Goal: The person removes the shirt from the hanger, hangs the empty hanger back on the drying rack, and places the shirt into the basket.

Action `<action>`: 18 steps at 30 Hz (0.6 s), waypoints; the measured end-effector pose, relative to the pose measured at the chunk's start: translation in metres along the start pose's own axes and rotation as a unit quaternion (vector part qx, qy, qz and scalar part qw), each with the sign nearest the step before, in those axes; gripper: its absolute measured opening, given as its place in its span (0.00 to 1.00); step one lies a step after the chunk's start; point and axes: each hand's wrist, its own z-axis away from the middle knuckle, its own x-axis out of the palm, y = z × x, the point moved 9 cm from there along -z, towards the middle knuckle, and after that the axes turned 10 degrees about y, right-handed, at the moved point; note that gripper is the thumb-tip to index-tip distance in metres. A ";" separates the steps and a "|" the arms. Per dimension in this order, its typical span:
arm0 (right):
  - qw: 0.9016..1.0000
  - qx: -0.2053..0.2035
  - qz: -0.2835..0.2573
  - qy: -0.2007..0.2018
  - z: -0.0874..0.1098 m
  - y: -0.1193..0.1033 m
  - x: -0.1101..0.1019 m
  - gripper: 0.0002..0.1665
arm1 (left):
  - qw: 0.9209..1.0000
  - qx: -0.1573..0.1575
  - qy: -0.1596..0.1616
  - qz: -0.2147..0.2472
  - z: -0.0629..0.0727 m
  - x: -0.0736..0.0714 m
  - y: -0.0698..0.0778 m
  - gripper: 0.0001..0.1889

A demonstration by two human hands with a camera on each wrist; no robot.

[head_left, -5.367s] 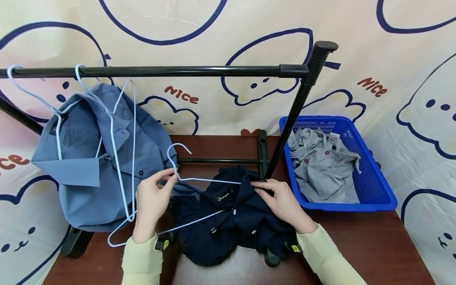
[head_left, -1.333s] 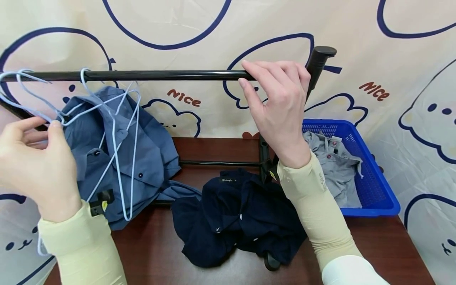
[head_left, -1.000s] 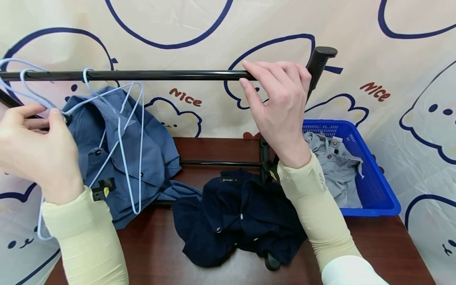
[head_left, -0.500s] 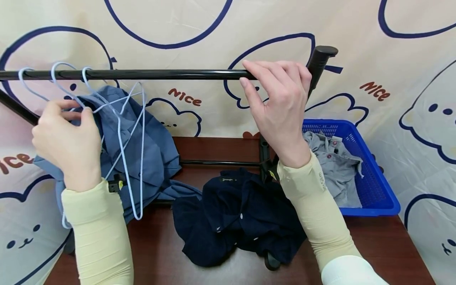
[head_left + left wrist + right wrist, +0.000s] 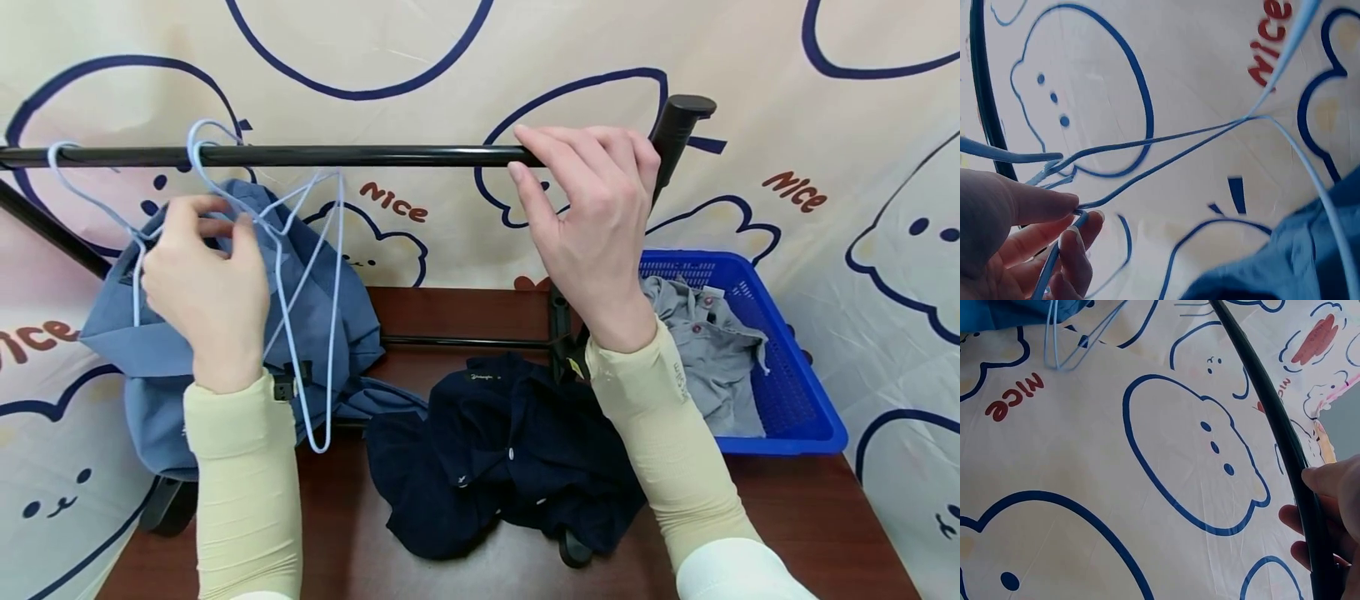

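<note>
My left hand (image 5: 210, 287) pinches a light blue wire hanger (image 5: 1160, 169) near its neck, between thumb and fingers. Its hook is up at the black rail (image 5: 360, 156), close beside another hanger's hook; whether it rests on the rail I cannot tell. My right hand (image 5: 592, 225) grips the rail near its right end, thumb on one side and fingers curled round the other in the right wrist view. Behind the left hand hangs a blue shirt (image 5: 153, 400), with a further hanger (image 5: 97, 200) at its left. A navy shirt (image 5: 502, 458) lies crumpled on the table below.
A blue basket (image 5: 813, 400) with a grey shirt (image 5: 708, 358) stands on the table's right side. The rack's black post (image 5: 678, 125) rises behind the right hand. The brown table (image 5: 345, 533) ends before a printed cloth backdrop (image 5: 420, 42).
Earlier both hands were at the navy shirt with a hanger; it now lies without one. Since about a second ago, my left hand has brought the hanger rightward along the rail. My right hand stays.
</note>
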 end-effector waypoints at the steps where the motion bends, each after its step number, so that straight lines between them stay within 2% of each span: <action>1: 1.000 -0.001 0.000 0.000 0.001 0.000 -0.001 0.16 | 1.000 0.004 -0.004 0.008 0.003 0.001 0.003 0.19; 4: 1.000 -0.003 -0.002 0.001 0.002 -0.001 -0.001 0.16 | 1.000 0.001 -0.014 0.019 0.009 0.002 0.006 0.20; 8: 1.000 -0.001 -0.001 -0.002 0.002 -0.001 -0.001 0.16 | 1.000 -0.016 0.005 0.014 0.008 -0.004 0.002 0.19; 12: 1.000 0.003 0.003 -0.001 0.002 0.000 -0.001 0.16 | 0.999 -0.045 0.030 -0.012 0.000 -0.010 -0.013 0.20; 18: 1.000 0.001 0.002 -0.002 0.002 0.001 -0.001 0.17 | 0.994 -0.093 0.010 -0.061 -0.004 -0.010 -0.038 0.21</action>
